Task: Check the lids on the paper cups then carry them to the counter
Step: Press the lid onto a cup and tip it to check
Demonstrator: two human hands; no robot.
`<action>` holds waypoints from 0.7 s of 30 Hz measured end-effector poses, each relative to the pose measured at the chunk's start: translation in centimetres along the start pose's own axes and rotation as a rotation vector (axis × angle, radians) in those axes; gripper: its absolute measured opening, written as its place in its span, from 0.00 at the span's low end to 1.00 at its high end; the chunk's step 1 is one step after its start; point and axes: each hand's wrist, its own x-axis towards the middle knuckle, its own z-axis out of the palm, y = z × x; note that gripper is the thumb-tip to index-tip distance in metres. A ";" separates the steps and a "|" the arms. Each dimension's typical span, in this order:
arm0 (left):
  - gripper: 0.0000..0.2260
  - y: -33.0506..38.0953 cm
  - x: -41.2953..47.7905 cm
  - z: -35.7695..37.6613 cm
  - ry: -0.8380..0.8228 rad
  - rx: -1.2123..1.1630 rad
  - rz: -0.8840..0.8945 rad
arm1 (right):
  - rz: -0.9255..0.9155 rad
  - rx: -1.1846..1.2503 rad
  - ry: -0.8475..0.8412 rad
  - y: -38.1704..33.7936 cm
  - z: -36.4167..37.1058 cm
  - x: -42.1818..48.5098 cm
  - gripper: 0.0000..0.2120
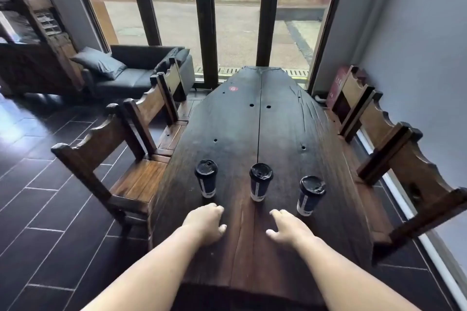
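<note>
1. Three paper cups stand in a loose row near my end of the tabletop (240,121): left cup (206,180), middle cup (260,184), right cup (309,197). They stand apart from one another, and the right cup is nearest to me.
2. All three lids (261,171) are black and look seated, but from this angle I cannot tell if the rims are snapped down all round.
3. My left hand (204,225) is just short of the left cup. My right hand (288,228) lies between the middle and right cups, a little nearer me. Each grip is slack, fingers loosely bent and clamped on nothing. I cannot tell whether they rest on the wood or float above it.
4. I can't tell from here how full they are. Paper walls are thin and buckle under a hard squeeze, which can pop a lid.
5. To check, I would press lightly round each lid's edge with fingertips while the cup stays on the tabletop.
6. To carry, I would wrap the upper half of the wall, below the lid rim, never lift by the lid, and keep each cup upright.
7. Three cups for two hands probably means a second trip. The counter is not in view.
</note>
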 end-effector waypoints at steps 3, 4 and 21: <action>0.24 0.4 0.1 0.7 -0.022 -0.003 -0.023 | 0.000 0.010 0.013 0.4 0.1 0.1 0.27; 0.25 0.4 0.1 0.8 -0.015 -0.017 -0.031 | 0.001 0.015 0.006 0.4 0.0 0.1 0.27; 0.26 -11.0 5.2 2.4 -0.092 -0.096 -0.139 | -0.004 0.066 -0.085 -6.9 2.7 9.7 0.24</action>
